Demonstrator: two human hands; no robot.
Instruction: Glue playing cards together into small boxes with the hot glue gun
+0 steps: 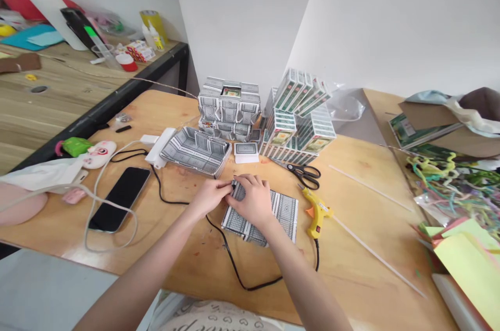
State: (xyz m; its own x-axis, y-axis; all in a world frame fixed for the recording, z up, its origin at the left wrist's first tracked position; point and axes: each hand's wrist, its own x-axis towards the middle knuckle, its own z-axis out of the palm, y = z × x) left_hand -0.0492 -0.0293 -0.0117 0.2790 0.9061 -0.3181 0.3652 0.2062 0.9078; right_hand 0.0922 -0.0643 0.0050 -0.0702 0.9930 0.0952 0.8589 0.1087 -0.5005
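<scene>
A flat panel covered in grey patterned playing cards [284, 211] lies on the wooden table in front of me. At its upper left corner my left hand [213, 196] has its fingers pinched together at the card edge. My right hand [252, 198] rests over the panel's left part, thumb and fingers curled at the same corner; the fingers partly hide what they grip. Behind my hands is an open tray made of cards [197, 151], with a small stack of cards [246, 151] beside it. A yellow glue gun [317, 214] lies right of the panel.
Black scissors [307, 175] lie behind the glue gun. Card-covered boxes [228, 104] and stacked green card packs [297, 123] stand at the back. A phone [120, 200] and white cable are at left. A black cord [230, 255] loops near my arms; a glue stick [378, 255] lies right.
</scene>
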